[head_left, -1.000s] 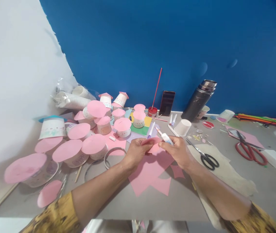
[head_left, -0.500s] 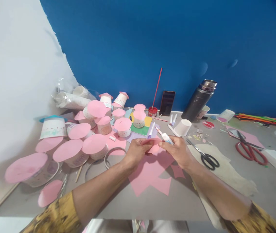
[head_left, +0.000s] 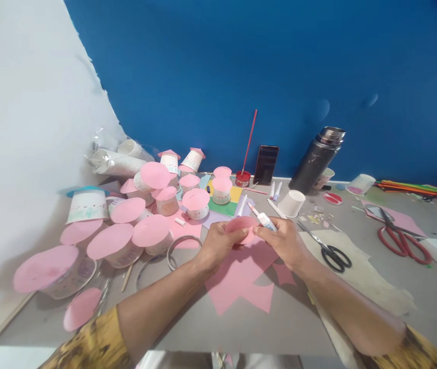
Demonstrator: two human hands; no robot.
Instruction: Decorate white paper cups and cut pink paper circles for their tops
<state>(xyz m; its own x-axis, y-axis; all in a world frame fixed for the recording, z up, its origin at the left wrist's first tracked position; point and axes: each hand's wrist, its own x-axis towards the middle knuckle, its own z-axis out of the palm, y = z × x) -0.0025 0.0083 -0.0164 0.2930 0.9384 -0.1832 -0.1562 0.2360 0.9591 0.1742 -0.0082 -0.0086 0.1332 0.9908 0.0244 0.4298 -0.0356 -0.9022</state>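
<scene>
My left hand [head_left: 218, 243] pinches a pink paper disc [head_left: 240, 223] by its left side, thumb across the face. At the disc's right edge, the thumb and fingertips of my right hand [head_left: 280, 238] grip it too. Tucked in that same hand is a small white glue bottle [head_left: 266, 221] with blue print, its thin nozzle pointing up and left. Below the hands lies a cut-up pink paper sheet [head_left: 237, 282], with a small pink scrap [head_left: 284, 274] beside it. Fingers behind the disc are hidden.
Paper cups with pink disc tops [head_left: 114, 243] crowd the left. A tape ring [head_left: 170, 256] lies near my left wrist. Black-handled scissors [head_left: 334, 258] and red-handled scissors [head_left: 403, 245] lie right. A white cup [head_left: 292, 204], phone [head_left: 266, 164] and dark flask [head_left: 316, 161] stand behind.
The pink disc has tilted up, so more of its face shows, and my left thumb now lies over it. Both hands keep their hold. The whole view has shifted slightly.
</scene>
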